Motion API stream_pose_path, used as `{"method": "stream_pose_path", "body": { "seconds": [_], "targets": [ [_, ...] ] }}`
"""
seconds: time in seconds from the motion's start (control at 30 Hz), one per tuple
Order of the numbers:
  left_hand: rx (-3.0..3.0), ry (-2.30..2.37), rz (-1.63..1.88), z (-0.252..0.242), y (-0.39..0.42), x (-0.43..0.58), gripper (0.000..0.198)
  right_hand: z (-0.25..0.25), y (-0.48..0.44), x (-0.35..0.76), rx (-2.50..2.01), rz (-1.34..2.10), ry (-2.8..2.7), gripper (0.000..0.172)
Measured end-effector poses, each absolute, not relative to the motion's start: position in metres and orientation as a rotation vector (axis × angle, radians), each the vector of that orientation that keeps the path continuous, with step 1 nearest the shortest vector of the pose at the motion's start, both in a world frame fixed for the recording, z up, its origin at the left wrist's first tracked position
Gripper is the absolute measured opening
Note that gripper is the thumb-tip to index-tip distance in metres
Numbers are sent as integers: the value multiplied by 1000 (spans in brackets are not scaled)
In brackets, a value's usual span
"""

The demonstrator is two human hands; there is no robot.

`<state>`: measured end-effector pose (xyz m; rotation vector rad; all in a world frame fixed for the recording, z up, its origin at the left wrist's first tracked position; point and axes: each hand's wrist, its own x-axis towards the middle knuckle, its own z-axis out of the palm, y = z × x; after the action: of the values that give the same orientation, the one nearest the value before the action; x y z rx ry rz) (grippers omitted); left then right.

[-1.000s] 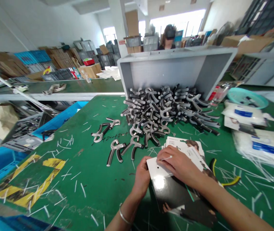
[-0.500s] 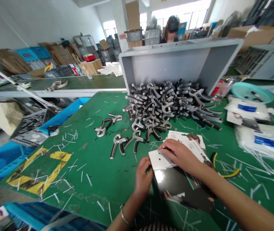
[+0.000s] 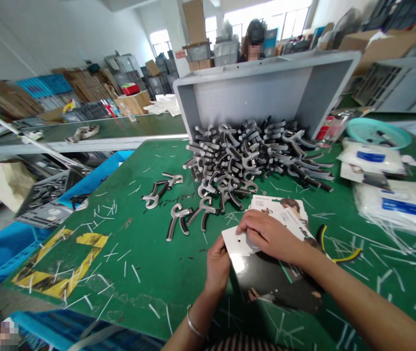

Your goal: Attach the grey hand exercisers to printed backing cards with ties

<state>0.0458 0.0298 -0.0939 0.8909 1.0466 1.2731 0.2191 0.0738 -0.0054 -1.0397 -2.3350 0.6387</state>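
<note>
My left hand (image 3: 218, 265) grips the left edge of a black and white printed backing card (image 3: 246, 268), its thumb side against the card. Across the card's white top part lies my right hand (image 3: 272, 238), fingers curled and pressed together beside a small punched hole. Whatever its fingertips pinch is hidden. More printed cards (image 3: 299, 210) lie beneath and behind that hand. Several grey and black hand-grip exercisers, one of them a near one (image 3: 177, 222), rest apart on the green table, in front of a large heap of hand-grip exercisers (image 3: 244, 156).
A grey crate (image 3: 252, 95) lies on its side behind the heap. Yellow-black handles (image 3: 349, 257) stick out right of the cards. White strips (image 3: 135, 274) are scattered about. Plastic bags (image 3: 398, 207) and a turquoise tray (image 3: 357, 129) stand right. A person (image 3: 254, 41) is beyond the crate.
My left hand has closed more fully around the card's edge. The right fingers have shifted slightly on the card's top. The whole view has moved a little.
</note>
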Motion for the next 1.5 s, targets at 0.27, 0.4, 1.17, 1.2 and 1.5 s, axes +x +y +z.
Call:
{"method": "stream_pose_path", "body": {
  "seconds": [0.27, 0.4, 1.17, 1.2, 1.5],
  "targets": [
    [911, 1030, 1198, -91, 36, 42, 30, -3, 71, 219, -1045, 592, -2391, 12],
    [891, 1010, 1197, -88, 31, 39, 33, -2, 71, 220, -1033, 598, -2397, 10],
    [1329, 1019, 776, -36, 79, 16, 31, 10, 64, 227, -945, 622, -2242, 14],
    [1289, 1001, 743, -32, 80, 17, 30, 15, 62, 235, -958, 603, -2169, 14],
    [1028, 1228, 841, -38, 21, 28, 65, -24, 135, 389, -2062, 184, -1678, 20]
  ]
}}
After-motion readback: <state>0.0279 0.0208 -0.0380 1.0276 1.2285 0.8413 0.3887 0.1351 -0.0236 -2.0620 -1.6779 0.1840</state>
